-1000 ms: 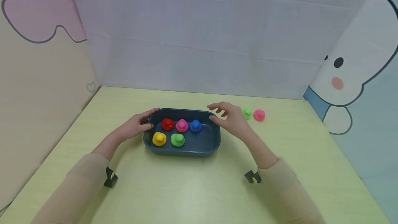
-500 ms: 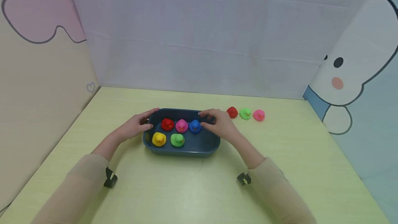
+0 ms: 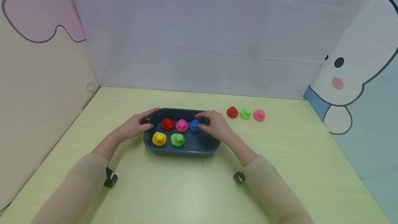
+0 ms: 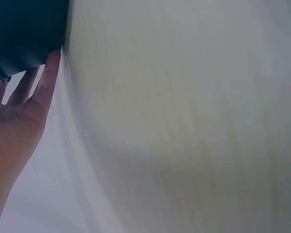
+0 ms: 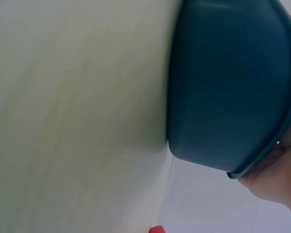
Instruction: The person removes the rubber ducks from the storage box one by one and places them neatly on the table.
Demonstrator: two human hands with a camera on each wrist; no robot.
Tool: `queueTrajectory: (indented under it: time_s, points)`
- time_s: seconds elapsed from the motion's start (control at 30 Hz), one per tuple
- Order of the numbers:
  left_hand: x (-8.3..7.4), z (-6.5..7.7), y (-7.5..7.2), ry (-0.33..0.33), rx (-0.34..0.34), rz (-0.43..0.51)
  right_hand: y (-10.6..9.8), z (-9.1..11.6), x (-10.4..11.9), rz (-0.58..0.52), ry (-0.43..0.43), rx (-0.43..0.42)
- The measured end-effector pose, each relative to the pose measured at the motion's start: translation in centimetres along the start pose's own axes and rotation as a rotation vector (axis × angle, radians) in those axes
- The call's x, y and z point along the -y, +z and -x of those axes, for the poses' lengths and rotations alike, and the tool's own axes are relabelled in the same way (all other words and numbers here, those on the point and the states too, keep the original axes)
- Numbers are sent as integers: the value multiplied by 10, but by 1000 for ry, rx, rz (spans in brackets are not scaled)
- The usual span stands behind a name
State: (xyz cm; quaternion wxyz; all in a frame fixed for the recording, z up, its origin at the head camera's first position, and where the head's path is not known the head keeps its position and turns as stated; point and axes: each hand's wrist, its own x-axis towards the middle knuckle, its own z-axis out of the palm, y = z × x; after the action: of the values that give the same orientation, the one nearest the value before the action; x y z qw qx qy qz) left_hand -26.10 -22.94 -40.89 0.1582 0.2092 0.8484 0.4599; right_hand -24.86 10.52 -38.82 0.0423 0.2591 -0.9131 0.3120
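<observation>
A dark blue basin [image 3: 199,144] stands on the table with several rubber ducks inside. At its left end my left hand [image 3: 134,126] holds the wall, thumb over the rim and fingers along the outside. Reaching over the right end, my right hand [image 3: 214,123] has its thumb and fingers round the blue rubber duck [image 3: 194,126], partly covering it. Left of that are a pink duck [image 3: 181,126] and a red duck [image 3: 168,124]. A yellow duck [image 3: 159,139] and a green duck [image 3: 178,140] sit in the front row. In the right wrist view, the basin [image 5: 228,87] hides the fingertips.
On the table right of the basin, another red duck [image 3: 232,112], a green one [image 3: 245,113] and a pink one [image 3: 259,115] stand in a row. A pale wall [image 3: 199,44] closes off the table's back edge; printed panels flank both sides.
My right hand has moved left from over the basin's right rim to the blue duck, uncovering the red duck outside. My left hand and the basin have stayed in place.
</observation>
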Motion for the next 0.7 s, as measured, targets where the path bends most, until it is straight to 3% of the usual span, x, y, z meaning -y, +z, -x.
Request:
queueTrajectory:
  time_s: [0.7]
  points:
    - [-1,0,0,4,7,14,8,-15,-7,229,-52,162]
